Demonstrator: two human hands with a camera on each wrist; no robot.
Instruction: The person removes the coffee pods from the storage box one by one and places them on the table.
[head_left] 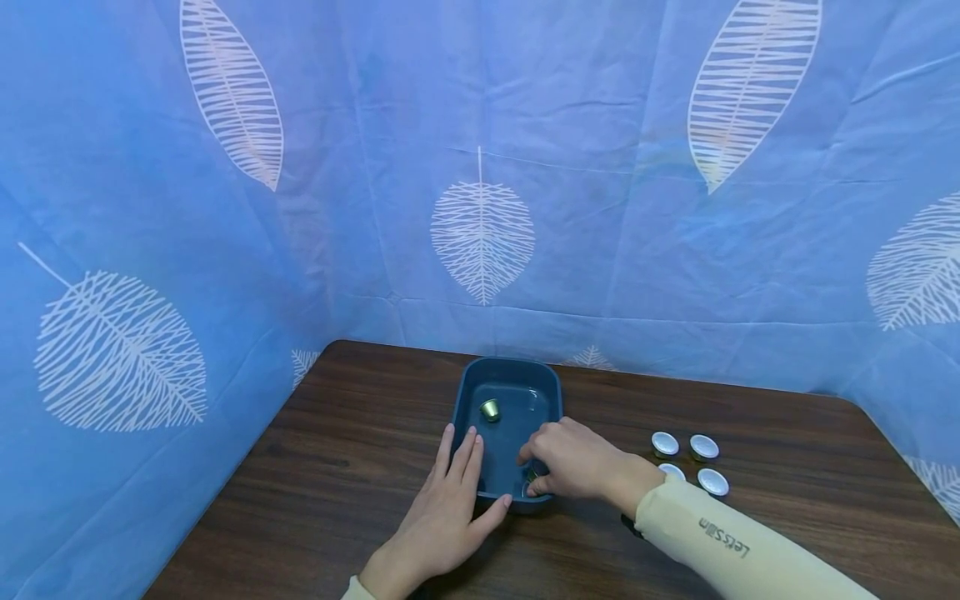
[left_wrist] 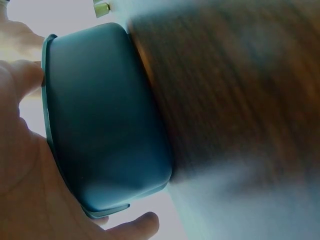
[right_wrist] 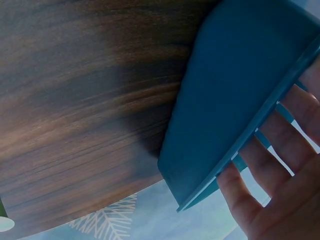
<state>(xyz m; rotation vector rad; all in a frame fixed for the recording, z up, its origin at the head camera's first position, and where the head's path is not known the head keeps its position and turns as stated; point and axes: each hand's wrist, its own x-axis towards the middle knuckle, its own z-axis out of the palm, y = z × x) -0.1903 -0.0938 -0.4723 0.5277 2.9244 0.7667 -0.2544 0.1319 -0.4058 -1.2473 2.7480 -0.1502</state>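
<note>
A dark blue tray with raised walls stands on the table. Inside it, toward the far left, one gold coffee capsule lies tipped on its side. My left hand rests over the tray's near left corner, fingers straight and thumb across the near rim. The right hand reaches over the right wall, its thumb and fingers curled round another coffee capsule at the near right corner, mostly hidden. In the right wrist view, the tray's outer wall hides the fingertips.
Several white-lidded capsules stand grouped on the table to the right, one partly behind the right forearm. The brown wooden table meets a blue curtain with white leaf prints at the back and sides.
</note>
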